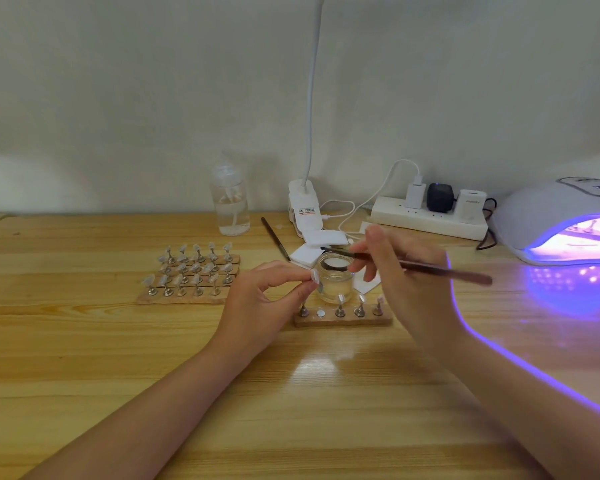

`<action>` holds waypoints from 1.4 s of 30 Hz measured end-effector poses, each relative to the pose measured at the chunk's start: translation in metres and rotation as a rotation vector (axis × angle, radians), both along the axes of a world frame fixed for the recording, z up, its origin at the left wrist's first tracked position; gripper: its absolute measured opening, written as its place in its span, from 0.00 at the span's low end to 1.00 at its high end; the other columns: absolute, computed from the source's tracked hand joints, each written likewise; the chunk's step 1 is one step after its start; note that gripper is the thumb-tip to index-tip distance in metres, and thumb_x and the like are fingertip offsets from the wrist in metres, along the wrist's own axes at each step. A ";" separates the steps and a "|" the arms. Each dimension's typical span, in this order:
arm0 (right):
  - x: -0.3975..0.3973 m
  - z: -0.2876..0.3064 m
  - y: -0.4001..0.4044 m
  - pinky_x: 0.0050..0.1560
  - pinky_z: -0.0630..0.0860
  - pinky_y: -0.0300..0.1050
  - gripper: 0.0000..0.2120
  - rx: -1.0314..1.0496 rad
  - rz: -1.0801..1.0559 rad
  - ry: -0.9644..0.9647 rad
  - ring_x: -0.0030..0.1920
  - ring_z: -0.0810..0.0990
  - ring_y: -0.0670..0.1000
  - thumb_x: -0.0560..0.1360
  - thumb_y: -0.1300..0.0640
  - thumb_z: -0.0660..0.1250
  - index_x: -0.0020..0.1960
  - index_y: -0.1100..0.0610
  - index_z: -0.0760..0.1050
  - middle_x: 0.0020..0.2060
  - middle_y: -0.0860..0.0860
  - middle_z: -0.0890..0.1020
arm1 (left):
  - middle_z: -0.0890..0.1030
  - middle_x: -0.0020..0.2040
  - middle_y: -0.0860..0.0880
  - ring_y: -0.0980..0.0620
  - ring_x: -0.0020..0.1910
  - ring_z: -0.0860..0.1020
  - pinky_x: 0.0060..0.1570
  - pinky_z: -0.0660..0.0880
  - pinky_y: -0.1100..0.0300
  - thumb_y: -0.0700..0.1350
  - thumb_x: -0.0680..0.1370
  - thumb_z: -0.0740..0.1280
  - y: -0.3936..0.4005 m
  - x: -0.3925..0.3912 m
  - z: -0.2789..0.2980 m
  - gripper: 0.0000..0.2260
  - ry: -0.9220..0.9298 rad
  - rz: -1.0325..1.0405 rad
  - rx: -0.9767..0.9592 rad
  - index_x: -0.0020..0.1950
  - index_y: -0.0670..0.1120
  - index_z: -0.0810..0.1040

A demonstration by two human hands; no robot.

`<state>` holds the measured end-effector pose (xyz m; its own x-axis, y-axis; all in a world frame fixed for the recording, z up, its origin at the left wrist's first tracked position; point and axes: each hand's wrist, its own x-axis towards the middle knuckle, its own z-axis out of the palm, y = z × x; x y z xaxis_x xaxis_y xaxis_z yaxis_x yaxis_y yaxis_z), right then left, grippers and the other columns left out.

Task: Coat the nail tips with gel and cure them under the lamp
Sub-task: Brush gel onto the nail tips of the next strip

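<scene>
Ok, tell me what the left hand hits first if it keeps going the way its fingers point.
Most likely the glass gel jar: the left hand pinches a nail tip right beside its wall, though depth is hard to judge.

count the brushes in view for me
2. One brush is gripped in the right hand, its tip over the open gel jar. A second brush lies on the table behind the jar, near the clip lamp's base.

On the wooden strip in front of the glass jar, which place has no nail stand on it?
The second place from the left on the strip: only a bare metal disc shows there, while the others carry stands.
</scene>
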<state>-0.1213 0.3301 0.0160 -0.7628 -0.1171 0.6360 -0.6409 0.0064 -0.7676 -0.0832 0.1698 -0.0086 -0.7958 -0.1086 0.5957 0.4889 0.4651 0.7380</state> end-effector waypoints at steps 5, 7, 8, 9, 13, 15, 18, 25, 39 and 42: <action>0.008 -0.005 -0.002 0.34 0.68 0.27 0.11 0.060 -0.059 0.133 0.32 0.77 0.39 0.73 0.47 0.61 0.35 0.47 0.76 0.28 0.43 0.79 | 0.81 0.36 0.59 0.63 0.41 0.78 0.47 0.71 0.70 0.37 0.69 0.72 0.000 0.001 0.000 0.08 -0.012 0.012 0.009 0.43 0.50 0.83; 0.010 -0.006 -0.003 0.34 0.69 0.27 0.13 0.052 -0.042 0.165 0.31 0.77 0.40 0.74 0.48 0.58 0.34 0.48 0.76 0.27 0.44 0.78 | 0.81 0.36 0.59 0.62 0.41 0.78 0.47 0.72 0.69 0.37 0.69 0.72 0.000 0.001 0.001 0.09 -0.014 0.010 0.009 0.43 0.51 0.82; 0.011 -0.006 -0.003 0.35 0.69 0.29 0.13 0.065 -0.040 0.181 0.31 0.77 0.41 0.74 0.49 0.58 0.34 0.48 0.75 0.26 0.44 0.78 | 0.81 0.37 0.59 0.62 0.41 0.78 0.47 0.72 0.69 0.37 0.69 0.72 0.000 0.001 0.001 0.09 -0.015 0.009 0.005 0.43 0.51 0.82; 0.011 -0.007 -0.004 0.35 0.71 0.31 0.14 0.082 -0.042 0.197 0.31 0.77 0.41 0.75 0.49 0.57 0.34 0.49 0.76 0.26 0.44 0.78 | 0.81 0.37 0.58 0.62 0.41 0.78 0.47 0.72 0.68 0.38 0.69 0.72 0.000 0.001 0.001 0.08 -0.020 0.008 0.003 0.43 0.50 0.82; 0.009 -0.011 -0.005 0.37 0.72 0.32 0.18 0.137 -0.073 0.286 0.32 0.78 0.41 0.76 0.53 0.58 0.33 0.58 0.79 0.26 0.45 0.77 | 0.81 0.38 0.57 0.62 0.42 0.78 0.47 0.71 0.71 0.38 0.69 0.72 0.000 0.001 0.000 0.07 -0.044 0.010 0.004 0.43 0.49 0.83; 0.008 -0.014 -0.004 0.38 0.72 0.30 0.18 0.170 -0.102 0.323 0.33 0.77 0.39 0.76 0.55 0.58 0.32 0.59 0.79 0.27 0.43 0.77 | 0.81 0.39 0.56 0.62 0.42 0.78 0.46 0.70 0.72 0.37 0.69 0.72 0.000 0.001 0.000 0.07 -0.052 0.013 0.008 0.43 0.49 0.83; 0.006 -0.016 -0.005 0.40 0.71 0.29 0.18 0.184 -0.122 0.352 0.33 0.77 0.37 0.76 0.56 0.58 0.32 0.59 0.79 0.27 0.42 0.77 | 0.81 0.39 0.57 0.63 0.42 0.78 0.46 0.70 0.73 0.37 0.69 0.72 -0.001 0.001 0.000 0.09 -0.050 0.010 0.006 0.43 0.50 0.82; 0.005 -0.018 -0.004 0.40 0.70 0.27 0.17 0.180 -0.144 0.378 0.34 0.77 0.37 0.76 0.56 0.58 0.33 0.59 0.79 0.28 0.42 0.77 | 0.81 0.38 0.55 0.62 0.42 0.78 0.45 0.70 0.73 0.38 0.69 0.72 0.000 0.002 0.000 0.07 -0.076 0.018 0.024 0.41 0.50 0.83; 0.007 -0.019 -0.002 0.32 0.71 0.33 0.21 0.107 -0.101 0.325 0.27 0.76 0.44 0.76 0.56 0.56 0.29 0.60 0.78 0.23 0.49 0.76 | 0.81 0.39 0.57 0.63 0.43 0.78 0.46 0.69 0.75 0.38 0.69 0.72 -0.001 0.002 0.000 0.11 -0.070 0.023 0.017 0.42 0.55 0.82; 0.008 -0.018 -0.002 0.33 0.69 0.29 0.20 0.076 -0.092 0.290 0.27 0.76 0.41 0.76 0.55 0.55 0.30 0.57 0.77 0.23 0.44 0.75 | 0.81 0.39 0.56 0.63 0.43 0.78 0.46 0.69 0.75 0.38 0.69 0.72 -0.001 0.002 0.000 0.10 -0.078 0.023 0.022 0.42 0.54 0.82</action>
